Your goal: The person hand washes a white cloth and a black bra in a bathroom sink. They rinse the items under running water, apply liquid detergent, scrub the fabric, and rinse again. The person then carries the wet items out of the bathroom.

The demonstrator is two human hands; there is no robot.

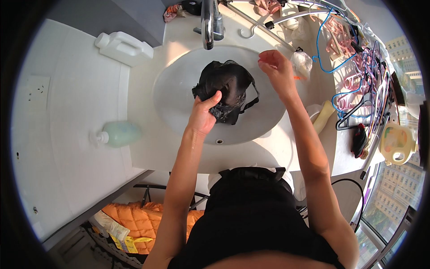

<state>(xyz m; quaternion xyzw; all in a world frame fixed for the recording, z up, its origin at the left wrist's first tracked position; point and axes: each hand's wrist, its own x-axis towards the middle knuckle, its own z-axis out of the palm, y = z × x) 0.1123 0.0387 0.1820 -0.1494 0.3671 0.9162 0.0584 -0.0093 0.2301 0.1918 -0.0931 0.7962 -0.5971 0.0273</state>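
Note:
A wet black bra, with a thin strap looping out on its right, is held over the oval white washbasin. My left hand grips its lower left edge, thumb on top; the fingers beneath are hidden by the fabric. My right hand hovers near the basin's upper right rim, apart from the bra. Its fingers are loosely curled, with nothing visible in them. A chrome faucet reaches over the back of the basin. I see no water running from it.
Left of the basin are a white plastic jug and a pump bottle of pale green liquid. To the right, several hangers pile up beside a clear plastic bag and a yellowish detergent bottle. An orange quilted item lies below.

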